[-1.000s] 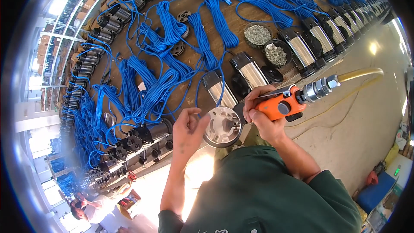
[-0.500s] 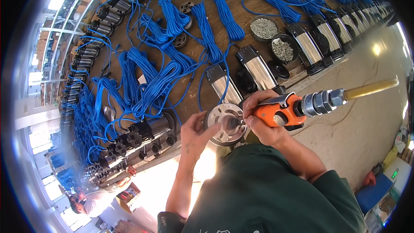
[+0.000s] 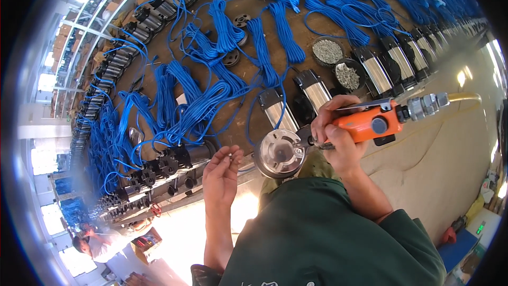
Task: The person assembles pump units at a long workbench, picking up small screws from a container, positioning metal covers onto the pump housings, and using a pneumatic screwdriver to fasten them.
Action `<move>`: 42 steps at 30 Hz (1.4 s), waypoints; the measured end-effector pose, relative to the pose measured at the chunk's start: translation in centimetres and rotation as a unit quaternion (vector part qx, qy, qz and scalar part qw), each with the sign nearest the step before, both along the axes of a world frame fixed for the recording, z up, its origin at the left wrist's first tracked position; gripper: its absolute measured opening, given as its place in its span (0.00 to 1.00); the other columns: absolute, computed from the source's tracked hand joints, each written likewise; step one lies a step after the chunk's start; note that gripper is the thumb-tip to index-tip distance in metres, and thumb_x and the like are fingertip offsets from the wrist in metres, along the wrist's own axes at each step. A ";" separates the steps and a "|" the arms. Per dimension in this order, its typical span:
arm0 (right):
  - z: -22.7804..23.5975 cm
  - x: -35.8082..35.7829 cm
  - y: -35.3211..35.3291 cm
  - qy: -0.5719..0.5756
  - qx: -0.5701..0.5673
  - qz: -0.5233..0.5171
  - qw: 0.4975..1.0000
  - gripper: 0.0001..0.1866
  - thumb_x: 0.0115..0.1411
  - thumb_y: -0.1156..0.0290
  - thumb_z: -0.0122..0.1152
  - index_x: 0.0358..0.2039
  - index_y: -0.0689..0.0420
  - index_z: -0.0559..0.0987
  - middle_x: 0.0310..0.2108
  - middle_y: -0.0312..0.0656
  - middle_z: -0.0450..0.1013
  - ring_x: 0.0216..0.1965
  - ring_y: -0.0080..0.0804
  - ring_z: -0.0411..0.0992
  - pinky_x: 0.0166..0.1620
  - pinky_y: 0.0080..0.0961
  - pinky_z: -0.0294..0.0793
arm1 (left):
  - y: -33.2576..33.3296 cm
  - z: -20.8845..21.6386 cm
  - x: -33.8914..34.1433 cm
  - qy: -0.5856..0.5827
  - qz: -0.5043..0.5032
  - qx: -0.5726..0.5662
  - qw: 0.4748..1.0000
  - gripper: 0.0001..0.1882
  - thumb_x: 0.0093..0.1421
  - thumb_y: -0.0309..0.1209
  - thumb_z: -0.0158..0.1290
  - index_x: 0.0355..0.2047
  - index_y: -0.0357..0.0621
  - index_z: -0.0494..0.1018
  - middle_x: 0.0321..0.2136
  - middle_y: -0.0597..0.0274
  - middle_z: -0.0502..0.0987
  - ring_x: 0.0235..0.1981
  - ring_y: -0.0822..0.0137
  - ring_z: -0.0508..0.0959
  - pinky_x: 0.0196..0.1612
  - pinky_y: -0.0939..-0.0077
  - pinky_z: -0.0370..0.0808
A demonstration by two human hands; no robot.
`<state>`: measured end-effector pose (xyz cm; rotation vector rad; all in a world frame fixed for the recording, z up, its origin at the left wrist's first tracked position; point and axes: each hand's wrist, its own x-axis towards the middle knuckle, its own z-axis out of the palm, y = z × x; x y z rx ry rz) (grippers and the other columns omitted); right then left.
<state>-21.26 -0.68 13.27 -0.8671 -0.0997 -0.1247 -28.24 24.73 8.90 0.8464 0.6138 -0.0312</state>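
Note:
My right hand (image 3: 338, 135) is wrapped round an orange air screwdriver (image 3: 365, 124), lying nearly level, its yellow hose trailing off to the right. The tool's dark nose end reaches the rim of a round metal pump end (image 3: 276, 163), which has slots and a central hub and stands in front of my body. To the left of that round part, apart from it, my left hand (image 3: 221, 177) is raised with fingertips pinched. A small shiny metal piece (image 3: 230, 157) shows between them, too small to name surely.
Behind the pump end stand steel motor bodies (image 3: 278, 110) on the brown workbench (image 3: 254, 0). Two bowls of small metal fasteners (image 3: 327, 51) sit beyond them. Coiled blue cables (image 3: 198, 108) cover the bench's left and back. A person (image 3: 100, 243) is at the far lower left.
My left hand has moved left, off the round pump end, and its fingers have come together. My right hand and the screwdriver have shifted slightly right and up.

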 end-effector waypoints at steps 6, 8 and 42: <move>1.9 0.0 2.2 -0.068 0.089 0.005 0.994 0.18 0.47 0.84 0.48 0.42 0.63 0.66 0.25 0.45 0.67 0.20 0.27 0.66 0.29 0.27 0.70 | -2.2 2.4 0.0 -0.045 -0.071 -0.056 0.995 0.12 0.64 0.23 0.49 0.47 0.32 0.70 0.37 0.46 0.79 0.35 0.61 0.82 0.36 0.77 0.80; 2.3 -0.2 3.0 -0.076 0.121 0.013 0.990 0.18 0.48 0.83 0.48 0.42 0.62 0.66 0.25 0.45 0.67 0.20 0.27 0.66 0.29 0.27 0.70 | -3.2 2.6 0.5 -0.033 -0.078 -0.056 0.995 0.12 0.63 0.26 0.51 0.45 0.33 0.72 0.34 0.50 0.80 0.31 0.64 0.82 0.29 0.80 0.80; -2.8 2.3 3.1 -0.007 0.034 -0.007 0.999 0.13 0.50 0.85 0.49 0.38 0.62 0.68 0.27 0.41 0.68 0.23 0.23 0.67 0.28 0.19 0.69 | -5.0 1.2 5.9 -0.133 -0.340 0.450 0.815 0.15 0.56 0.17 0.47 0.42 0.33 0.78 0.18 0.72 0.70 0.19 0.84 0.63 0.21 0.86 0.58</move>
